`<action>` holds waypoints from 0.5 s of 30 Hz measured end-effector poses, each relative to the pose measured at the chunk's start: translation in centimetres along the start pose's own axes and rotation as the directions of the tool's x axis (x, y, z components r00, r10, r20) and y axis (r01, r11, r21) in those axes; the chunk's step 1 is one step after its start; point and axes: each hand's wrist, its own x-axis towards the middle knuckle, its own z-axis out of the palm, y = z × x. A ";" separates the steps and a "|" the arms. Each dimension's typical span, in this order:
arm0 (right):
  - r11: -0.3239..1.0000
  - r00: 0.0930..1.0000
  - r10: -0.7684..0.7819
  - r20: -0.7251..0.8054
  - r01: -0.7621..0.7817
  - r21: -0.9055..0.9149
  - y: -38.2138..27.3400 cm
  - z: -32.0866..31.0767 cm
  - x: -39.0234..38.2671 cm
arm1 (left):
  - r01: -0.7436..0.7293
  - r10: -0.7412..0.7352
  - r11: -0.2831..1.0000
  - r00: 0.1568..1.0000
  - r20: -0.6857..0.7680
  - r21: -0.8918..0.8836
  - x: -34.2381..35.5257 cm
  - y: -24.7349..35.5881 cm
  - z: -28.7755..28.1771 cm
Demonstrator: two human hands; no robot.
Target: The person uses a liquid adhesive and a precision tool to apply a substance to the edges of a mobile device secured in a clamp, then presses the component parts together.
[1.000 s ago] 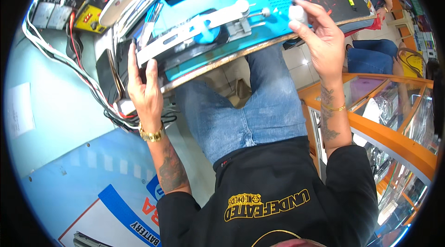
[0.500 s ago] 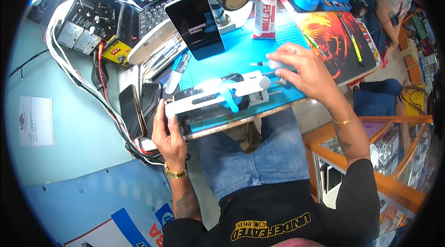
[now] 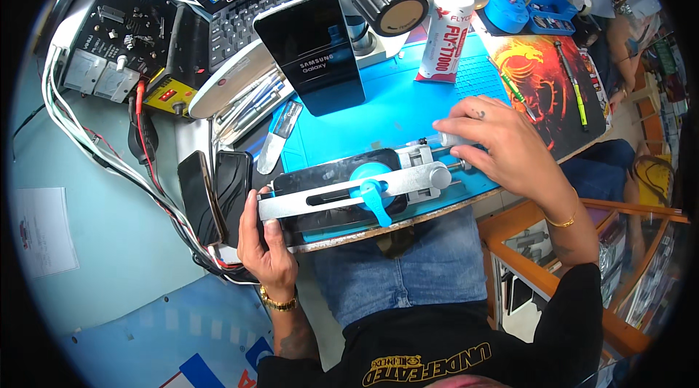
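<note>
A silver phone clamp (image 3: 320,202) with a blue suction cup and lever (image 3: 374,195) lies along the bench's near edge. Under its bar is a dark phone (image 3: 298,183). My left hand (image 3: 268,253) grips the clamp's left end between thumb and fingers. At the other end, my right hand (image 3: 495,137) pinches a small pale cylinder (image 3: 450,139) with a thin tip pointing left, just above the clamp's screw; its kind is partly hidden by the fingers. Another phone (image 3: 320,60), its screen lit with a start-up logo, stands propped behind the clamp.
A white-and-red glue tube (image 3: 444,35) stands upright on the blue mat (image 3: 393,115). Two dark phones (image 3: 202,195) lie at left beside cables and a power supply (image 3: 124,38). A laptop (image 3: 247,20), microscope knob (image 3: 389,2), tweezers and a pen (image 3: 580,100) surround the mat.
My view has shifted, so the bench appears lower. My right hand has brought the pale cylinder closer to the clamp's right end. My left hand keeps its hold.
</note>
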 end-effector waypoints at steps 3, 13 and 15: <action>0.999 1.000 -0.020 0.009 0.021 -0.026 -0.1 -0.1 0.4 | -0.008 0.007 1.000 0.999 0.048 0.020 -0.1 -0.3 -0.3; 0.997 0.998 -0.053 0.037 0.055 -0.050 -0.3 -0.2 0.9 | -0.005 0.004 0.999 0.998 0.057 0.033 -0.1 -0.2 -0.5; 0.997 0.998 -0.056 0.036 0.058 -0.052 -0.2 -0.2 0.9 | -0.009 0.006 0.999 0.998 0.059 0.035 -0.1 -0.3 -0.5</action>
